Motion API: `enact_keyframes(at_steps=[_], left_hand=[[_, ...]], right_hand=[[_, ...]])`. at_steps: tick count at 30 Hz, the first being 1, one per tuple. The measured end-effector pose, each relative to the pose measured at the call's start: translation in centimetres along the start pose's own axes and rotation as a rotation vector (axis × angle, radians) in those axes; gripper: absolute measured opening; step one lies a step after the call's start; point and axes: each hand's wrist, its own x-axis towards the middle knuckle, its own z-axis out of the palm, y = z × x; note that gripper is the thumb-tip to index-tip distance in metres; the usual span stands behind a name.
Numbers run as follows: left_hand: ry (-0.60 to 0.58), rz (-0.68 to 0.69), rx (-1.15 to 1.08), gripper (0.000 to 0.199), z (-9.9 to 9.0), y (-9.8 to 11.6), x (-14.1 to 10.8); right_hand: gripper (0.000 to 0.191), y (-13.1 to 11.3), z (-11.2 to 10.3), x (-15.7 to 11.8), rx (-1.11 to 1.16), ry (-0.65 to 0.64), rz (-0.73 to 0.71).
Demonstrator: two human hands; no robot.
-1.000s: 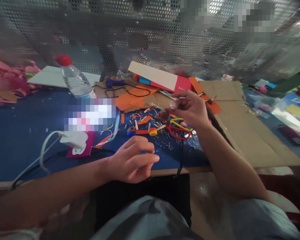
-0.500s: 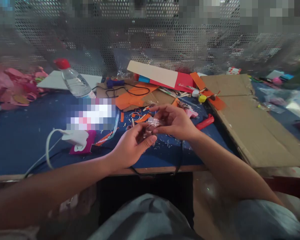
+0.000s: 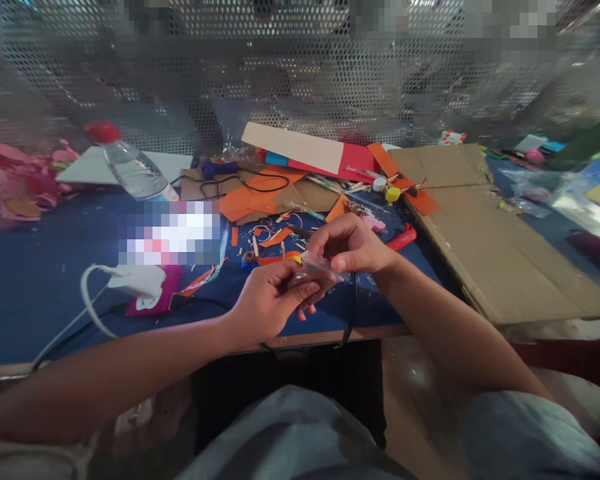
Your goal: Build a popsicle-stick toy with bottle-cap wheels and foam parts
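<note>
A small clear plastic bag (image 3: pixel 325 268) is held over the near part of the blue work surface. My left hand (image 3: pixel 270 297) is closed on the bag, thumb pressed along its near side. From the right, my right hand (image 3: pixel 353 245) pinches the bag's upper edge, index finger curled and thumb bent. Something reddish-brown shows through the plastic, though I cannot make out what it is. Just beyond the hands lie an orange-handled tool (image 3: pixel 275 259), partly hidden by the left hand, and a red tool handle (image 3: pixel 403 237).
A tilted water bottle (image 3: pixel 135 167) with a red cap stands at back left, above a white charger plug (image 3: pixel 140 280) with its cable. Orange sheets (image 3: pixel 253 193), paper scraps and sticks lie beyond the hands. Cardboard (image 3: pixel 480 247) covers the right side, and pink pieces (image 3: pixel 15 177) pile far left.
The bag has been turned and its flat edge now shows between my hands. My right hand has shifted slightly down. The view has swung a little to the right.
</note>
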Motion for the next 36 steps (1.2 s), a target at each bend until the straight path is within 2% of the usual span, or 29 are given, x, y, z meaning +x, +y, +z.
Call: enact_keyframes(at_steps=[4,8,15,20,24,26,31,36], left_hand=[[-0.087,-0.029,-0.108,0.045,0.0,-1.4,-0.2],[-0.152,-0.042,-0.142,0.057,-0.9,-2.2,-0.4],[-0.213,-0.042,-0.051,0.048,-3.1,-2.0,-1.2],[-0.152,-0.028,-0.132,0.043,-3.7,-2.5,-1.8],[-0.094,-0.038,-0.206,0.041,-3.8,-2.9,-1.9],[-0.077,-0.034,-0.233,0.041,-3.7,-2.9,-1.8],[-0.050,0.012,-0.258,0.038,-3.4,-2.9,-1.8],[-0.009,0.026,-0.267,0.038,-3.4,-3.1,-2.0]], right_hand=[[0.022,0.1,0.2,0.0,-0.081,-0.020,0.057],[0.026,0.5,0.7,0.0,-0.115,-0.022,0.141],[0.023,0.8,2.0,0.0,-0.120,-0.046,0.152],[0.019,0.6,3.0,0.2,-0.070,-0.020,0.203],[0.012,-0.1,3.5,0.9,-0.177,0.022,0.252],[0.010,-0.1,3.6,1.0,-0.248,0.020,0.213],[0.014,0.7,3.7,0.4,-0.485,0.048,-0.040],[0.014,1.4,3.7,-0.5,-0.717,0.089,-0.234]])
